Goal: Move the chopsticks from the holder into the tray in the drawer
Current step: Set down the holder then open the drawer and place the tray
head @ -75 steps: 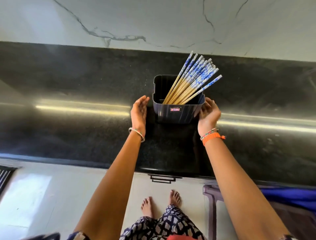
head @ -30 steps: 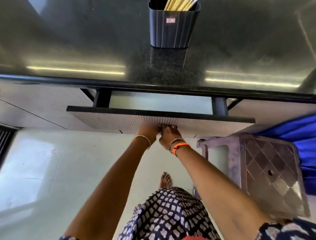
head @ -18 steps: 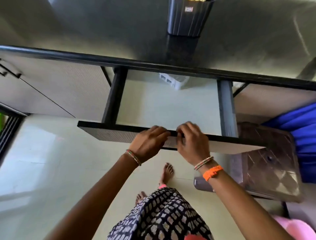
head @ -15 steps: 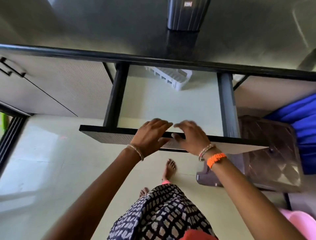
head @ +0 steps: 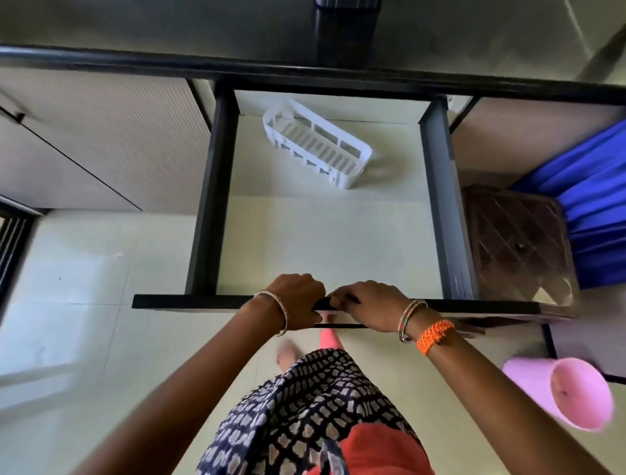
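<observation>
Chopsticks are out of view; only the holder's (head: 345,3) base shows on the tabletop (head: 169,27), beyond both hands. Left hand (head: 298,301) and right hand (head: 369,305) clamp the drawer front (head: 189,301); the white tray (head: 316,145) lies empty beyond them. Drawer-opening step; next, reach up for chopsticks.

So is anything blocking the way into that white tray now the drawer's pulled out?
Nothing visible does. The white tray lies open-topped and empty at the back of the drawer, clear of the counter edge. Both the left hand and the right hand grip the drawer front.
</observation>
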Available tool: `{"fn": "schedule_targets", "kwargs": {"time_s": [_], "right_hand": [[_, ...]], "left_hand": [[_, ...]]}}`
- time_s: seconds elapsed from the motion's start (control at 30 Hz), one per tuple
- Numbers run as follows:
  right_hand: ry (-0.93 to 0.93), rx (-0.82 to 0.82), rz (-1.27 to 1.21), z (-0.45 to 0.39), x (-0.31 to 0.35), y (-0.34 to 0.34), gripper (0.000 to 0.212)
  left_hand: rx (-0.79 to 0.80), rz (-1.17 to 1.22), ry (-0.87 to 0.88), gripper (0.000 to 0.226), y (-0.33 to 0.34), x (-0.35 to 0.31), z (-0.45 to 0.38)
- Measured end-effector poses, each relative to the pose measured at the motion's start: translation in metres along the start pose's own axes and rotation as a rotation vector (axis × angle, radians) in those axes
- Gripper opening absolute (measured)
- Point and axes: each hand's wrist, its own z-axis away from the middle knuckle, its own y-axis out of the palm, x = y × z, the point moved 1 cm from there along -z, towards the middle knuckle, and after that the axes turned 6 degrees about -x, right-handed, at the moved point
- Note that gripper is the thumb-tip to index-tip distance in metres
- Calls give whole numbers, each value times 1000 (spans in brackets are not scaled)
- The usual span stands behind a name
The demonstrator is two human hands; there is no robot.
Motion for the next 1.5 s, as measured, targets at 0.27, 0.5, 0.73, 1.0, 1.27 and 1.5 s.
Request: {"fn": "schedule_targets", "kwargs": {"time_s": [0.27,0.5,0.73,1.0,1.27,1.5], "right_hand": [[-47,-391,-150,-39,-3,-72,29],[76,-452,149,-167,-2,-143,38],[80,-144,234,-263,-28,-126,64],[-19,-275,259,-251,-52,-124,50],[-146,-264,315,-143,-79,-65,53],[-56,-241,225,-121,-83,-30,53]], "left_hand": [[-84,397,-10,39,-67,47,-36],[-327,59,-264,58,-122,123,-138],[-179,-331,-331,68,-107,188,-219],[-368,-271,-259,24,-96,178,-213],[-407,-149,-281,26,-18,99,-114],[-344,-130,-335,25,14,83,-109]]}}
